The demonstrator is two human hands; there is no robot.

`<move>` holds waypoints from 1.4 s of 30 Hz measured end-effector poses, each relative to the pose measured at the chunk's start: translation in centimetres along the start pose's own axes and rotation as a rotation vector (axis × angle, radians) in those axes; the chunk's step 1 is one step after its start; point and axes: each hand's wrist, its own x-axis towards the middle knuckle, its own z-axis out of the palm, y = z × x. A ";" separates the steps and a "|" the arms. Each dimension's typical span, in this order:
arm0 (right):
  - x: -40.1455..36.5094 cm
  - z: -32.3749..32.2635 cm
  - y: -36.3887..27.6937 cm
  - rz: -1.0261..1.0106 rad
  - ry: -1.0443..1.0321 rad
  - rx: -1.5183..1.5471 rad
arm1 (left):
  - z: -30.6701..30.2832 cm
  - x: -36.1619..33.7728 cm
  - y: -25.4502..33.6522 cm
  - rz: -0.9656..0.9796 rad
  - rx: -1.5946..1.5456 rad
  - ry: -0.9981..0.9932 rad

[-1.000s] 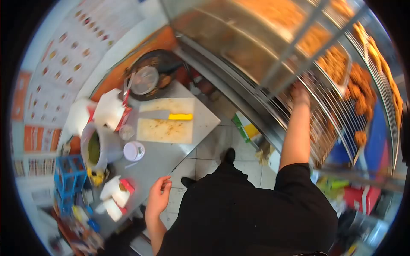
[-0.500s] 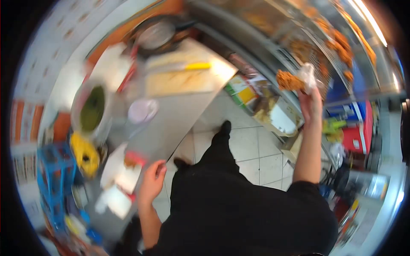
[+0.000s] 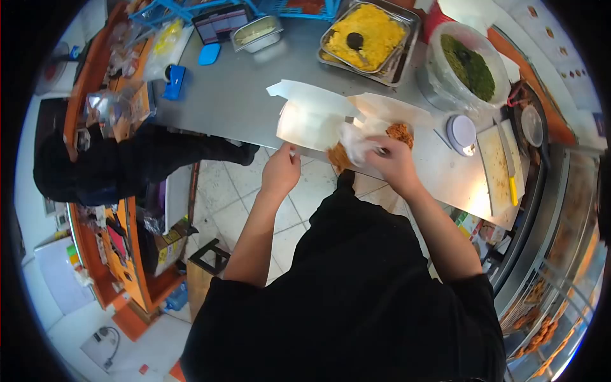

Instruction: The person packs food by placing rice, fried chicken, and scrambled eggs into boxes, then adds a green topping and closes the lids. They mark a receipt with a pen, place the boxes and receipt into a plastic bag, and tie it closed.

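Observation:
My right hand (image 3: 393,160) is closed on crumpled clear plastic (image 3: 356,143) wrapped round a piece of fried chicken (image 3: 338,156), at the front edge of the steel counter. Just behind it are two open white cartons. The left carton (image 3: 309,124) shows a bare inside. In the right carton (image 3: 385,109) lies another fried piece (image 3: 400,134). My left hand (image 3: 281,170) is by the counter's front edge, left of the chicken. Its fingers are curled together, and a small pale spot shows at the tips; I cannot make out what they hold.
Yellow shredded food fills a metal tray (image 3: 366,35) at the back. Right of it stands a plastic-lined tub of green food (image 3: 468,67). A yellow-handled knife (image 3: 509,159) lies on a cutting board (image 3: 490,159). Another person (image 3: 121,159) works at the left. Fried food sits in a display case (image 3: 541,337).
The view has turned from the display case to the counter. My right hand has carried the plastic-wrapped chicken from the case to the cartons. My left hand is now by the counter edge.

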 end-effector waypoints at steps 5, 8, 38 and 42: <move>7.7 8.9 2.7 -0.655 0.013 -0.417 | 3.9 1.7 -2.8 0.134 -0.054 0.150; 9.0 10.7 6.4 -0.611 -0.323 -1.052 | 4.0 1.6 -1.9 0.132 -0.006 0.125; -62.9 18.9 45.3 1.084 0.496 0.074 | 16.5 -10.1 21.3 0.936 0.625 -0.952; -86.0 40.2 44.5 1.591 0.838 0.564 | 26.2 -20.4 30.4 1.384 0.129 -0.966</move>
